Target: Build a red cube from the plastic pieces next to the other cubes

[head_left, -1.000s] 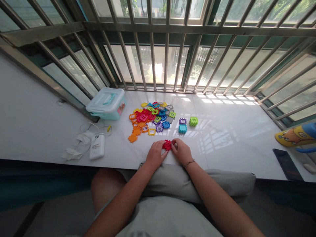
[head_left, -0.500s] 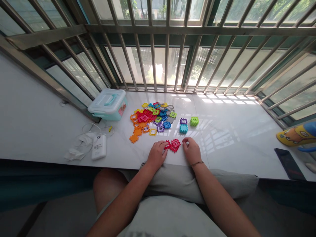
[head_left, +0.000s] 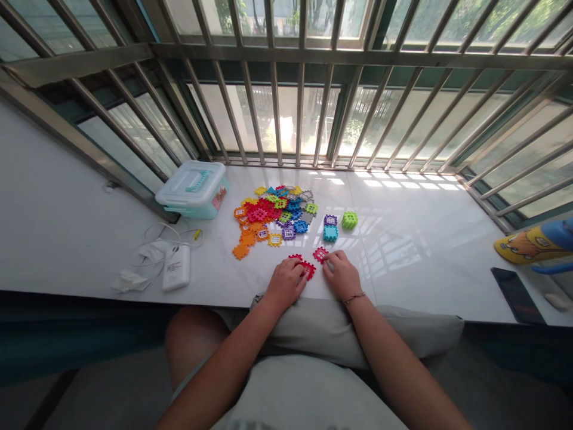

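Observation:
My left hand (head_left: pixel 285 280) rests low on the white ledge, its bent fingers closed on the edge of a red notched building tile (head_left: pixel 308 270). Part of another red tile (head_left: pixel 295 257) shows just beyond those fingers. To the right, my right hand (head_left: pixel 342 276) grips the right edge of a pinkish-red window tile (head_left: pixel 320 255), which lies apart from the other red ones. Past my hands is a heap of mixed notched tiles (head_left: pixel 264 211) in several colours. A green cube (head_left: pixel 350 220) stands near a turquoise block (head_left: pixel 330 233) and a purple window tile (head_left: pixel 330 220).
A lidded turquoise box (head_left: pixel 192 191) stands at the back left. In front of it lie a white power bank (head_left: pixel 176 269), a cable and crumpled tissue (head_left: pixel 132 280). A phone (head_left: pixel 518 295) and a yellow-blue bottle (head_left: pixel 528 245) lie at the right. Metal bars (head_left: pixel 299 119) line the window.
The red tiles between my hands have come apart. My right hand has closed on the pinkish-red one, now farther from me, while my left fingers have shifted over the others.

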Demonstrator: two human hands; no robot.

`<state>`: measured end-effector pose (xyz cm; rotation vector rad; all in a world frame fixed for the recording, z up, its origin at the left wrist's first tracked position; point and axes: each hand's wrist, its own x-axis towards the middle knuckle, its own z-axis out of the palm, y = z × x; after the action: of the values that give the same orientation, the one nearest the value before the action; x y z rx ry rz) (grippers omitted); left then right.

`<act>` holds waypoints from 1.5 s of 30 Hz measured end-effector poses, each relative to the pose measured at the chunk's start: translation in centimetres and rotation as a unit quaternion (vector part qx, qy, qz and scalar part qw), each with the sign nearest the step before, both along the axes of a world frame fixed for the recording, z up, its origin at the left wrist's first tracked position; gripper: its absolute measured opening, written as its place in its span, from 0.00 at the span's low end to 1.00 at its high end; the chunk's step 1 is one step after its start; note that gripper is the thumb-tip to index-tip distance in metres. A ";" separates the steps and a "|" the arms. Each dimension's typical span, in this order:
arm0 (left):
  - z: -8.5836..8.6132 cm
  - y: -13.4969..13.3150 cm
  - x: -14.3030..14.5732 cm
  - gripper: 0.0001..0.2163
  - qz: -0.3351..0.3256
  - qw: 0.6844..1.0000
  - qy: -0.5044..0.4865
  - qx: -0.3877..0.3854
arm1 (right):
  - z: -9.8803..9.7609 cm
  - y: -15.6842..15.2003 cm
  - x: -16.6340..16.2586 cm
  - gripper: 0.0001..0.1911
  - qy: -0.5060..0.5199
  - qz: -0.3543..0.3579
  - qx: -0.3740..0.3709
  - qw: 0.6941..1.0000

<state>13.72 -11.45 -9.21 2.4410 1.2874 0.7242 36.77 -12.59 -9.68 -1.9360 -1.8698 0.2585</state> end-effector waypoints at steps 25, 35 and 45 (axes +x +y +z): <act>-1.0 0.2 -0.3 0.11 0.007 1.000 -0.021 0.003 | -0.4 3.1 6.3 0.23 -0.011 -0.183 0.033 0.982; -1.3 0.3 -0.3 0.12 0.017 1.000 -0.023 0.001 | -0.4 3.6 6.9 0.23 -0.005 -0.159 0.053 0.986; -1.1 0.2 -0.2 0.13 0.018 0.999 -0.031 0.002 | 0.0 -0.6 2.6 0.20 -0.041 0.028 0.025 0.998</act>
<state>13.51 -11.21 -10.29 2.3856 1.3097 0.8056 39.35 -13.19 -9.73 -1.8893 -1.9653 0.1488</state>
